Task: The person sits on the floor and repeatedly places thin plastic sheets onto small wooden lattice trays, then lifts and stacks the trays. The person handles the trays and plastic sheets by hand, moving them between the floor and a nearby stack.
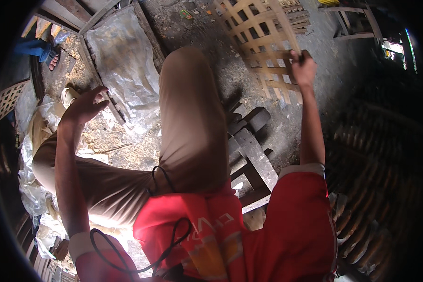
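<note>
My right hand [304,70] reaches out at the upper right, its fingers closed on the edge of a woven lattice panel [264,56]. The panel is made of flat, light-brown strips crossed with square gaps, and it hangs tilted over the floor, slightly blurred. At the left, above my bent knee, my left hand [84,105] holds nothing, with its fingers apart and loosely curved. Its fingertips are close to the wooden edge of a low frame [95,66]; whether they touch it I cannot tell. A crumpled clear plastic sheet [124,61] covers that frame.
Beside my right leg stands a dark wooden bench [254,155]. Another lattice panel [9,99] leans at the far left, near crumpled plastic [35,188]. Rows of curved pieces [366,188] line the dark right side. Another person's foot [53,61] shows at upper left. A wooden stool [357,21] stands upper right.
</note>
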Action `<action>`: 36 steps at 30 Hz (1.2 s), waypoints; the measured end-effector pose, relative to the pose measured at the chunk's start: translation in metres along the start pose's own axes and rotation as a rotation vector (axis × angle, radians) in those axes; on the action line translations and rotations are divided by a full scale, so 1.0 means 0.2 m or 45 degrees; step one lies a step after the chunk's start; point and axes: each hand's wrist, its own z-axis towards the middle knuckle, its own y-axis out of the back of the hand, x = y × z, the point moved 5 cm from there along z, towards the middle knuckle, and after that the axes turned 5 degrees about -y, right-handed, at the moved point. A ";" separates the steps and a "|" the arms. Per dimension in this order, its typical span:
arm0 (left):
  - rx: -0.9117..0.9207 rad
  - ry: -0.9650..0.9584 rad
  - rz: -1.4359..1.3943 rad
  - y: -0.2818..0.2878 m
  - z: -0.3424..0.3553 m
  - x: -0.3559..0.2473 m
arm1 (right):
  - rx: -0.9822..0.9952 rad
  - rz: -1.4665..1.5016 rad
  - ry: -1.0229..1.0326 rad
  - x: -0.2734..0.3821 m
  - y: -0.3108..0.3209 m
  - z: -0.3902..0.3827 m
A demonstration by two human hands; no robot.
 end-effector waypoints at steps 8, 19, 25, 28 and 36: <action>0.034 -0.041 0.048 -0.02 0.01 -0.04 | 0.137 0.101 -0.088 -0.26 -0.01 -0.18; 0.045 -0.001 0.003 -0.05 0.01 0.06 | 0.179 0.006 -0.043 -0.35 -0.16 -0.18; 0.055 0.006 0.060 -0.05 0.02 0.03 | 0.253 0.131 -0.124 -0.37 0.09 -0.20; 0.052 -0.031 0.044 -0.06 0.02 0.02 | 0.354 0.106 -0.084 -0.44 -0.11 -0.22; 0.076 -0.020 -0.052 -0.08 0.02 0.10 | 0.212 -0.120 0.087 -0.52 -0.26 -0.21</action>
